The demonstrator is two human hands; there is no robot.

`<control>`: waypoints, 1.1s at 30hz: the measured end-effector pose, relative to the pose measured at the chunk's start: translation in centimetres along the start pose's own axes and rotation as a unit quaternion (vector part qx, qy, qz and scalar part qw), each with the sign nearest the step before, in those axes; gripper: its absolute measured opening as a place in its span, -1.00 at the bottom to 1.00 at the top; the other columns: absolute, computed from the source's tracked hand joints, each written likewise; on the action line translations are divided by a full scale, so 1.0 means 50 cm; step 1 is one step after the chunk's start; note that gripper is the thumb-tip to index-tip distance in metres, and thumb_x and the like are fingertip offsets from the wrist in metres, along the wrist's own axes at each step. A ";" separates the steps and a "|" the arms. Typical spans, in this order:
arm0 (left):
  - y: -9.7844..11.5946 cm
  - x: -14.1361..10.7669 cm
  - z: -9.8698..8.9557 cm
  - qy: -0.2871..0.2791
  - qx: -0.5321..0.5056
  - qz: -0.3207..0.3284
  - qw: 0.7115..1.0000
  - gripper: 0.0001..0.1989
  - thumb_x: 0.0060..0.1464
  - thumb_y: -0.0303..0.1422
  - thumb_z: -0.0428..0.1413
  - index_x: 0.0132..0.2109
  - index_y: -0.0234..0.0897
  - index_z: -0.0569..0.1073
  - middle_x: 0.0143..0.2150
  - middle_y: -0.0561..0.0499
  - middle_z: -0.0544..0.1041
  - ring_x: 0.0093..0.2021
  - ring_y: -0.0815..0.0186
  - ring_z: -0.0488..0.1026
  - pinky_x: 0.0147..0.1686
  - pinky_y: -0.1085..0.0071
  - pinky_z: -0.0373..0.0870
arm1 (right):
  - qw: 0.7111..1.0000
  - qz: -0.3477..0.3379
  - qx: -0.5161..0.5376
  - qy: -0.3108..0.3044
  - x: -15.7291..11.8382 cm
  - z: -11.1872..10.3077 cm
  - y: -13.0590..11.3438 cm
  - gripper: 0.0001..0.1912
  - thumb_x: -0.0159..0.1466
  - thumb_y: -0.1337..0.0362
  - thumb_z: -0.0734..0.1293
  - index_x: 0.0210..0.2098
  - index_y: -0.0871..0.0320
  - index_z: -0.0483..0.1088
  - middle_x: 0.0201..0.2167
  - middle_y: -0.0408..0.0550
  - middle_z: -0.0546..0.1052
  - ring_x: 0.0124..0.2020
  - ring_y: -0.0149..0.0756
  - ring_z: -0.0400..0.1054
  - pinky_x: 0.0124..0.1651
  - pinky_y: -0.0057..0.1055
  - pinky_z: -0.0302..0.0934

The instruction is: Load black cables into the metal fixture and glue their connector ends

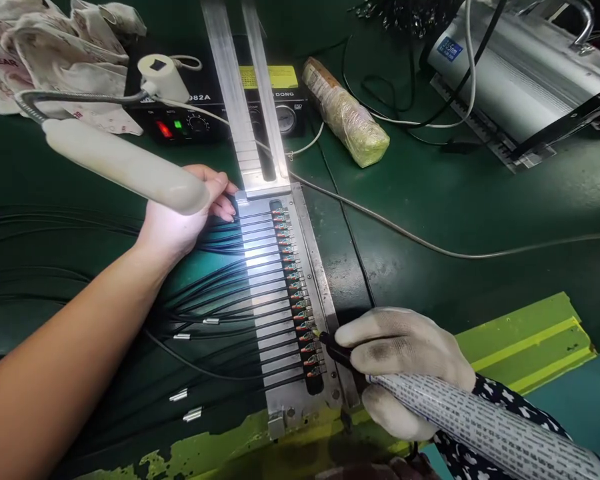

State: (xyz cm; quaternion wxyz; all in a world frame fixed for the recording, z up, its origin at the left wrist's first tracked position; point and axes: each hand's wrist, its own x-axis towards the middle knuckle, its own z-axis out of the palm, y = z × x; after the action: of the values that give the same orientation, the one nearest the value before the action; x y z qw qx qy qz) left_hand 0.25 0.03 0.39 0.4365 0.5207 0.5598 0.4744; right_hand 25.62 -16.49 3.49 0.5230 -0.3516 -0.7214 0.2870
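Observation:
A metal fixture [275,320] holds a row of black cables [215,293], their stripped ends and small connectors [300,293] lined up over a dark slot. My bare left hand [190,207] rests at the fixture's upper left corner, under the lamp head, with its fingertips close together by the metal edge; what they grip, if anything, is hidden. In a white glove, my right hand [405,360] is closed around a black pen-like tool [337,350]. The tool's thin tip touches or nearly touches a connector in the lower part of the row.
A lamp [125,163] on a bent neck reaches over my left wrist. Behind stand a black control box [205,113], a wrapped bundle [347,113] and a silver cylinder machine [530,73]. Cloth [55,53] lies back left. A printed white tube [480,413] crosses my right forearm.

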 end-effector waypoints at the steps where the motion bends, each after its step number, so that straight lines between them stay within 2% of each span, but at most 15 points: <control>1: 0.000 0.000 -0.001 -0.003 -0.001 0.000 1.000 -0.86 0.00 -0.39 0.16 -0.45 -0.39 0.48 -0.55 0.00 0.46 -0.64 0.45 0.36 -0.63 0.52 0.31 | 1.000 0.002 -0.003 -0.003 0.000 -0.001 -0.001 -0.88 0.09 0.46 0.28 -0.39 0.22 0.45 -0.43 -0.13 0.53 -0.35 -0.29 0.52 -0.35 -0.41 0.45; 7: -0.002 0.000 -0.003 -0.012 -0.006 -0.003 1.000 -0.86 -0.02 -0.38 0.18 -0.43 -0.40 0.47 -0.52 0.01 0.48 -0.65 0.49 0.37 -0.64 0.58 0.36 | 1.000 0.002 -0.009 -0.004 -0.002 -0.002 -0.001 -0.87 0.10 0.46 0.28 -0.37 0.19 0.44 -0.35 -0.11 0.54 -0.35 -0.31 0.52 -0.29 -0.40 0.46; 22: 0.000 0.001 -0.002 -0.013 -0.003 -0.010 1.000 -0.88 0.03 -0.46 0.12 -0.43 -0.43 0.48 -0.57 0.03 0.46 -0.66 0.49 0.38 -0.66 0.64 0.36 | 0.999 0.000 0.018 0.027 0.004 0.002 0.001 -0.85 0.11 0.48 0.29 -0.34 0.25 0.46 -0.42 -0.07 0.54 -0.35 -0.27 0.53 -0.34 -0.38 0.47; 25: 0.000 0.000 -0.001 -0.014 -0.002 -0.009 1.000 -0.88 0.04 -0.45 0.12 -0.42 -0.43 0.48 -0.58 0.03 0.46 -0.66 0.49 0.38 -0.66 0.64 0.36 | 1.000 0.002 0.011 0.012 0.004 0.002 0.004 -0.88 0.11 0.48 0.30 -0.36 0.25 0.45 -0.39 -0.07 0.54 -0.34 -0.28 0.53 -0.34 -0.41 0.46; 28: 0.000 0.000 -0.002 -0.015 -0.003 -0.005 1.000 -0.87 0.05 -0.44 0.13 -0.42 -0.43 0.48 -0.59 0.03 0.46 -0.66 0.48 0.38 -0.65 0.63 0.35 | 1.000 -0.008 0.011 0.001 0.005 0.000 0.009 -0.88 0.11 0.48 0.30 -0.34 0.25 0.45 -0.44 -0.10 0.53 -0.30 -0.28 0.53 -0.32 -0.46 0.47; 33: 0.000 -0.001 -0.004 -0.015 -0.011 -0.006 1.000 -0.86 0.03 -0.41 0.17 -0.41 -0.44 0.47 -0.56 0.01 0.47 -0.65 0.49 0.38 -0.64 0.63 0.36 | 1.000 -0.012 0.001 0.001 0.001 -0.005 0.002 -0.87 0.13 0.45 0.31 -0.32 0.19 0.44 -0.41 -0.12 0.53 -0.30 -0.26 0.53 -0.34 -0.42 0.49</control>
State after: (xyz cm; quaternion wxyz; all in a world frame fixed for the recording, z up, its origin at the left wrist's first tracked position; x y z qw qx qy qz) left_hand 0.05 -0.03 0.42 0.4533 0.5198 0.5509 0.4699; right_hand 25.88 -16.39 3.53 0.5272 -0.3427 -0.7248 0.2814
